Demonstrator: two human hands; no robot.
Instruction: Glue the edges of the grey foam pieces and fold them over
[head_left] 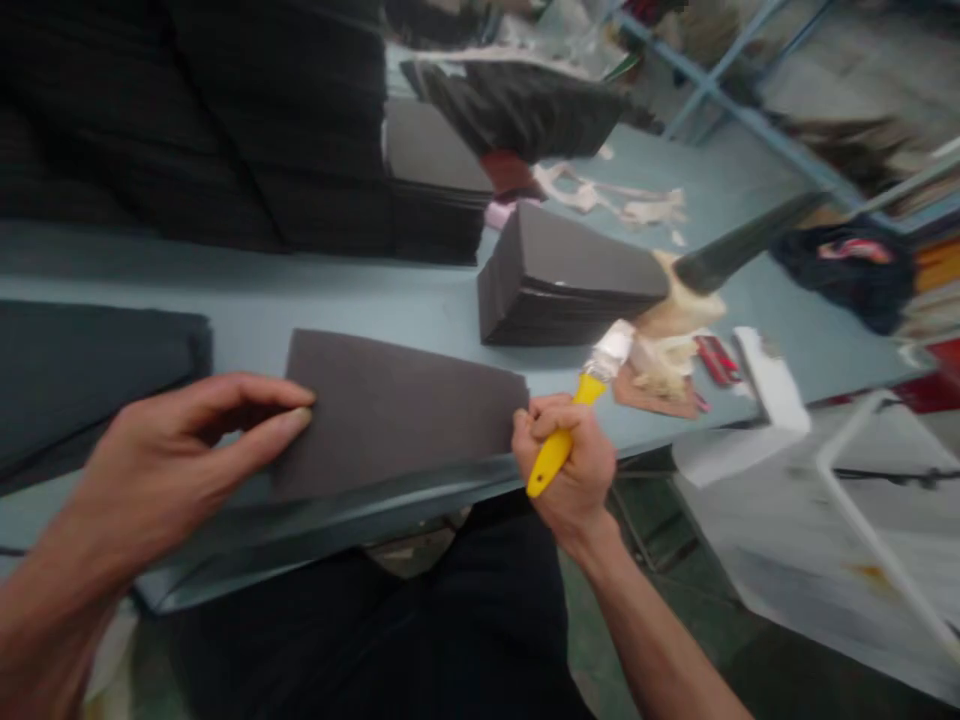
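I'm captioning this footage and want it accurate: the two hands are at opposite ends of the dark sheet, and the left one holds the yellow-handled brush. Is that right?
Not quite: the head view shows the yellow-handled brush in the right hand, not the left hand. The two hands are indeed at opposite ends of the dark sheet.

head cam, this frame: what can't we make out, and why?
- Head view: dark panel's underside, hidden by its upper face.
- Head view: whether the left hand pinches the panel or only hovers; blur, single angle.
- Head view: part of the yellow-handled brush's handle, covered by the right hand's fingers.
- Head view: black stacks' full height, cut by the top edge.
- Head view: what the red item is; blurred, small.
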